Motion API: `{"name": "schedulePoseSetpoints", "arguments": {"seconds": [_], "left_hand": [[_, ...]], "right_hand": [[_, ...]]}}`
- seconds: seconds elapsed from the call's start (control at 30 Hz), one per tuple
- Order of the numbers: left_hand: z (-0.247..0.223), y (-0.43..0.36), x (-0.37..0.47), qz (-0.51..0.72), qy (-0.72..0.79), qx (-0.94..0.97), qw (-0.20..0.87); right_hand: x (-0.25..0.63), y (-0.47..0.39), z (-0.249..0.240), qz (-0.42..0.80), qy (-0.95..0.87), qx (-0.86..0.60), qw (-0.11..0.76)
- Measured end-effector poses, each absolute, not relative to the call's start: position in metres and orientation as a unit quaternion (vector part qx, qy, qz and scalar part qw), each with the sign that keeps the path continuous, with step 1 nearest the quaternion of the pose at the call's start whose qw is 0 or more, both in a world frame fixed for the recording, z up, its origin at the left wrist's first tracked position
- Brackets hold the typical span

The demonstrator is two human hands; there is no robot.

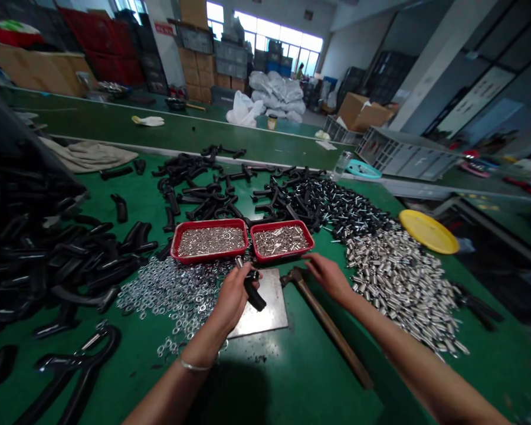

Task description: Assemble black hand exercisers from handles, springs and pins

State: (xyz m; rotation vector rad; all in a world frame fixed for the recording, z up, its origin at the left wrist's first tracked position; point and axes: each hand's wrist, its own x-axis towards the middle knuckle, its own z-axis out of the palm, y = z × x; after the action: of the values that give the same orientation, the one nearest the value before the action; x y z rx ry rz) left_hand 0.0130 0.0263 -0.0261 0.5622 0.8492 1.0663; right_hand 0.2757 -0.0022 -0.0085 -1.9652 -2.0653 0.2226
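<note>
My left hand (234, 290) is closed around a black curved handle part (253, 295), with a shiny metal cylinder (239, 261) showing at its top. It holds the part over a flat metal plate (269, 313). My right hand (330, 276) has its fingers apart, close to the near right corner of the right red tray (310, 241), and nothing shows in it. Small metal pins (281, 239) fill that tray. The left red tray (175, 251) contains many tiny metal pieces (210, 241). Below my right hand lies a hammer (331, 330) with a wooden handle.
Loose nuts (172, 292) spread left of the plate. Metal sleeves (402, 283) and black-headed bolts (345, 206) are heaped at right, by a yellow lid (429, 231). Black handle parts (101, 265) pile up at left. A grey crate (407, 154) stands beyond.
</note>
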Motion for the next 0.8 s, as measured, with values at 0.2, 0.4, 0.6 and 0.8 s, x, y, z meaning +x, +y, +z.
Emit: {"name": "schedulePoseSetpoints", "arguments": {"seconds": [0.2,0.4,0.6,0.8], "left_hand": [[-0.027,0.028,0.012,0.462,0.373,0.187,0.783],[-0.027,0.032,0.007,0.478,0.401,0.209,0.753],[-0.020,0.028,0.010,0.487,0.394,0.268,0.732],[-0.011,0.019,0.010,0.486,0.397,0.329,0.705]], "right_hand": [[0.388,0.048,-0.004,-0.018,-0.610,-0.788,0.088],[0.390,0.055,-0.002,0.024,-0.608,-0.789,0.083],[0.283,-0.003,0.015,0.229,-0.678,-0.627,0.308],[0.200,-0.037,0.038,0.206,-0.746,-0.554,0.306]]}}
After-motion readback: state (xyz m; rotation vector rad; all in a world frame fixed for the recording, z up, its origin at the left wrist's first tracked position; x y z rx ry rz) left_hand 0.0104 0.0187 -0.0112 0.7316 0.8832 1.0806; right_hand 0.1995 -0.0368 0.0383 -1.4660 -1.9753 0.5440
